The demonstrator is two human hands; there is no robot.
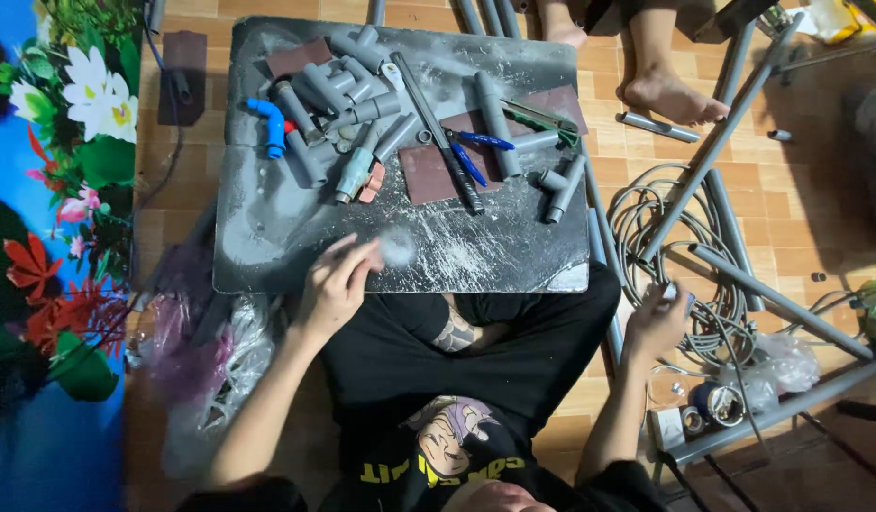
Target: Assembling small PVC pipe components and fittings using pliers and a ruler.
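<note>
Your left hand [336, 284]: fingers pinched on blurred grey fitting [396, 247] above dusty board [267, 228]; your right hand [658, 322]: curled near cable coil [647, 223], contents indiscernible

Dim, warm indoor light is falling from above, glaring softly off the dusty grey board [296, 228]; the small piece at the left hand [336, 284] is smearing with motion blur, and the edges are bending and darkening

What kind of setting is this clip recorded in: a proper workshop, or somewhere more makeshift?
Likely a makeshift workspace on a home's tiled floor, not a proper workshop. The person sits cross-legged at a low dusty board strewn with grey pipe fittings, with long grey pipes and coiled cable lying around.
</note>
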